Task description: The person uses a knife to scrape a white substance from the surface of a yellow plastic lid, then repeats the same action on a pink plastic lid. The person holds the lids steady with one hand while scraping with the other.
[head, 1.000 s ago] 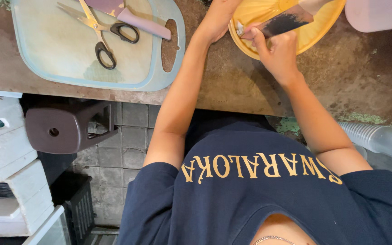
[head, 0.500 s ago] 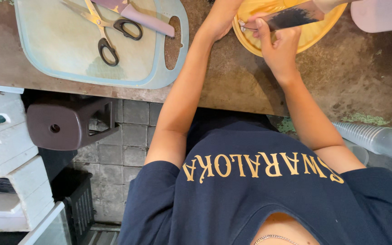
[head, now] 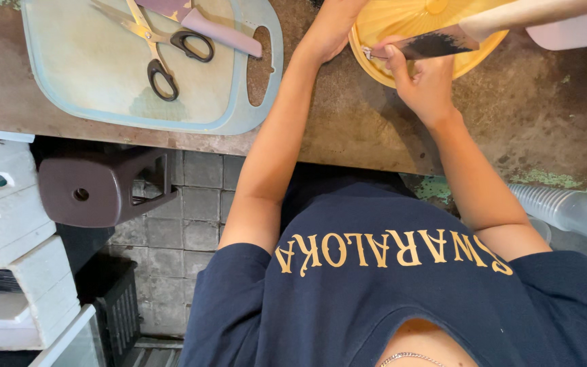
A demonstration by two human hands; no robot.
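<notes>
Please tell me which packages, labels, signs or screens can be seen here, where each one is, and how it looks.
Shirt print: on the dark blue shirt, bottom centre; a curved row of gold letters.
Foam boxes: stacked at the left edge below the table; white, blocky, no label visible.
No signs or screens are in view.

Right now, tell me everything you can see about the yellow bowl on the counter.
The yellow bowl is round, of what looks like translucent plastic, with faint ribs fanning out from its centre. It sits on the worn brown counter at the top of the view, its upper part cut off by the frame. The left hand rests against its left rim. The right hand holds a dark knife blade flat across it, over the near edge. A pale container stands just to its right. Its contents cannot be seen.
</notes>
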